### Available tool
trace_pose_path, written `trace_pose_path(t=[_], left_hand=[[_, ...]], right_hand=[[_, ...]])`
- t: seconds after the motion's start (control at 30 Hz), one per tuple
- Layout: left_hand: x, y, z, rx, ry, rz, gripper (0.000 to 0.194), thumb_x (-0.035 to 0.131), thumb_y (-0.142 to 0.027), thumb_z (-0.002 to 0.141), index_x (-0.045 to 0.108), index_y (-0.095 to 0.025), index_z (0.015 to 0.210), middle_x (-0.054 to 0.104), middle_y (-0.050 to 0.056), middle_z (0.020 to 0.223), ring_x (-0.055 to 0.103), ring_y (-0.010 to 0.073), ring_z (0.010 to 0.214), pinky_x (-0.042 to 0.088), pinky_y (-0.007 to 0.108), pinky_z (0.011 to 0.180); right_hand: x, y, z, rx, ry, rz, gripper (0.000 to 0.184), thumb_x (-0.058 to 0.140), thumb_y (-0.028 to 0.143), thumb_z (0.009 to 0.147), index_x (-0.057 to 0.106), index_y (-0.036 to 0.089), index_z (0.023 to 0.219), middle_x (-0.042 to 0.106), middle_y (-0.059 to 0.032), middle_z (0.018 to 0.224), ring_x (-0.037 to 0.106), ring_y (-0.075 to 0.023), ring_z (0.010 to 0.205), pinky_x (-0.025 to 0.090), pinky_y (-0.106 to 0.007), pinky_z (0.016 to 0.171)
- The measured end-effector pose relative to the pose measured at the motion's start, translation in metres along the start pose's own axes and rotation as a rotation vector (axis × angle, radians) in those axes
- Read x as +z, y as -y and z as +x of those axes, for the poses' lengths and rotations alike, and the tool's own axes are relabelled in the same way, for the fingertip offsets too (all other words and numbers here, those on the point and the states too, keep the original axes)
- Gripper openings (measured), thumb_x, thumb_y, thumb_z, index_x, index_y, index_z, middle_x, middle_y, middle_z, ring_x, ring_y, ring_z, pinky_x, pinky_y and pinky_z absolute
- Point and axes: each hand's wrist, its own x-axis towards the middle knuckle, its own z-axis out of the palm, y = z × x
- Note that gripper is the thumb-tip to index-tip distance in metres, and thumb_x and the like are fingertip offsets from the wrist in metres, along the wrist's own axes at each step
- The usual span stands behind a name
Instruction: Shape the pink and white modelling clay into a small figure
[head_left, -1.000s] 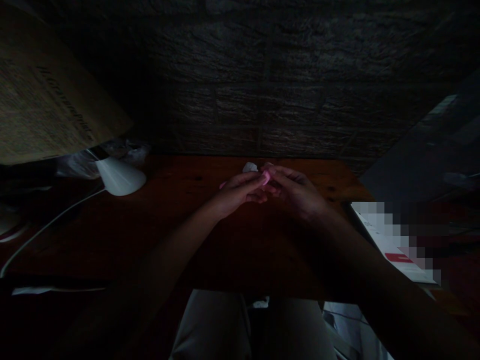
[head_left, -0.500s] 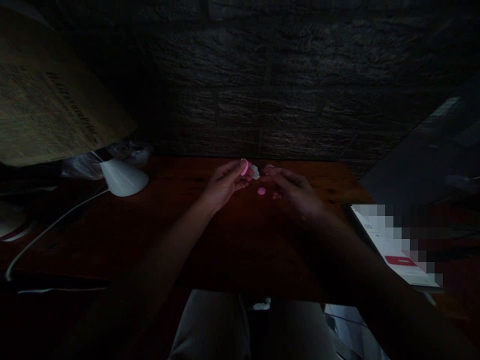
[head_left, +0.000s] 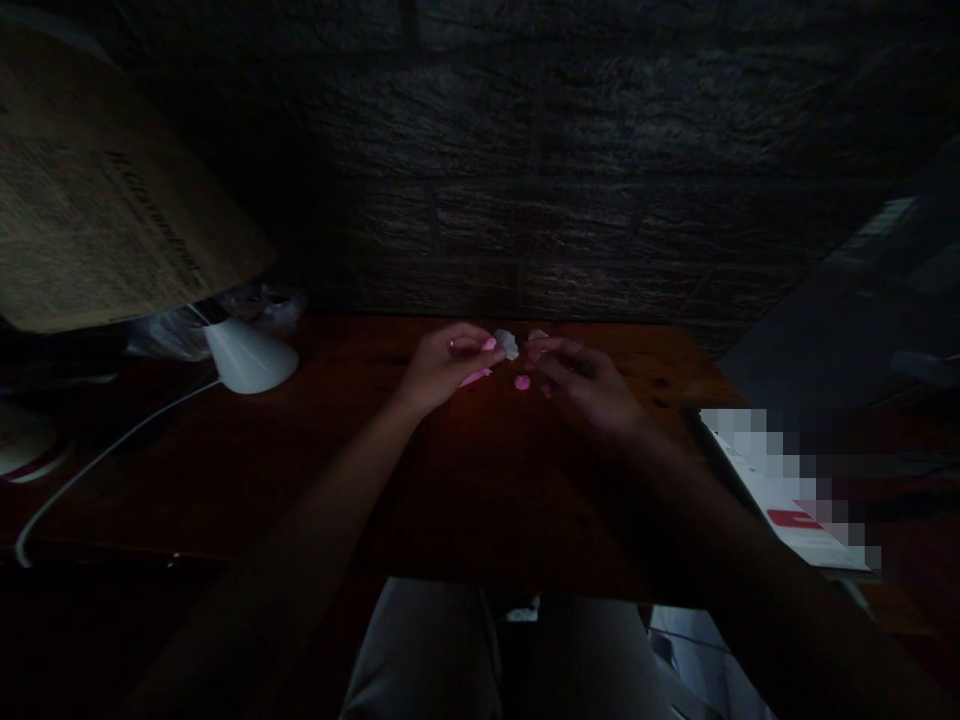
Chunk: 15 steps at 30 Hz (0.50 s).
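My left hand (head_left: 442, 368) is closed, palm down, over a soft-looking pink piece (head_left: 475, 377) whose edges show between and below the fingers. Just past its fingertips is a whitish piece with a scalloped edge (head_left: 507, 345); I cannot tell whether the fingers touch it. A small round pink lump (head_left: 522, 382) lies on the wooden table between the hands. My right hand (head_left: 585, 378) has thumb and forefinger pinched together, and what they hold, if anything, is too dark to make out. Behind those fingertips shows a pale pinkish bit (head_left: 538, 335).
A white lamp-like cone (head_left: 251, 358) with a cable stands at left, below a large printed brown paper shade or bag (head_left: 135, 200). Crumpled clear plastic (head_left: 176, 335) lies behind it. A brick wall (head_left: 480, 180) borders the back. At right lies a bright screen or sheet (head_left: 780, 510), partly pixelated.
My left hand has rolled over from thumb-up to palm down, bringing the pink piece lower and partly under the fingers. My right hand has barely moved.
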Motion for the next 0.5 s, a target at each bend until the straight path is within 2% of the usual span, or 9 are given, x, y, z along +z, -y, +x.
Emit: trace_pose_path(t=[0.13, 0.23, 0.37, 0.5], left_hand=[[0.014, -0.004, -0.004, -0.095, 0.091, -0.262, 0.04, 0.093, -0.044, 0.065, 0.074, -0.017, 0.088, 0.076, 0.003, 0.092, 0.071, 0.0143, 0.087, 0.056, 0.031, 0.086], [0.021, 0.0, -0.005, -0.129, 0.222, -0.349, 0.041, 0.091, -0.049, 0.069, 0.076, -0.016, 0.089, 0.076, 0.004, 0.091, 0.072, 0.0151, 0.087, 0.057, 0.034, 0.091], [0.024, 0.003, -0.006, -0.174, 0.249, -0.328, 0.044, 0.082, -0.056, 0.08, 0.077, -0.016, 0.096, 0.079, 0.009, 0.094, 0.074, 0.02, 0.095, 0.058, 0.036, 0.091], [0.017, 0.001, -0.005, -0.169, 0.192, -0.141, 0.055, 0.063, -0.068, 0.09, 0.078, -0.015, 0.096, 0.08, 0.012, 0.09, 0.076, 0.0219, 0.085, 0.06, 0.034, 0.078]], right_hand=[[0.003, 0.003, -0.002, -0.062, 0.062, 0.038, 0.047, 0.087, 0.043, 0.076, 0.071, 0.029, 0.117, 0.073, -0.0027, 0.109, 0.067, -0.015, 0.078, 0.053, -0.03, 0.067], [0.004, 0.004, -0.003, -0.122, 0.118, -0.005, 0.044, 0.086, 0.041, 0.078, 0.072, 0.029, 0.117, 0.072, -0.0041, 0.116, 0.067, -0.0165, 0.086, 0.054, -0.031, 0.071], [0.005, 0.006, -0.003, -0.15, 0.156, -0.06, 0.03, 0.083, 0.043, 0.08, 0.077, 0.026, 0.105, 0.073, -0.004, 0.104, 0.066, -0.0192, 0.089, 0.055, -0.033, 0.075], [0.003, 0.006, -0.002, -0.144, 0.118, -0.067, 0.027, 0.083, 0.041, 0.08, 0.077, 0.026, 0.101, 0.073, -0.0037, 0.103, 0.066, -0.018, 0.086, 0.053, -0.03, 0.069]])
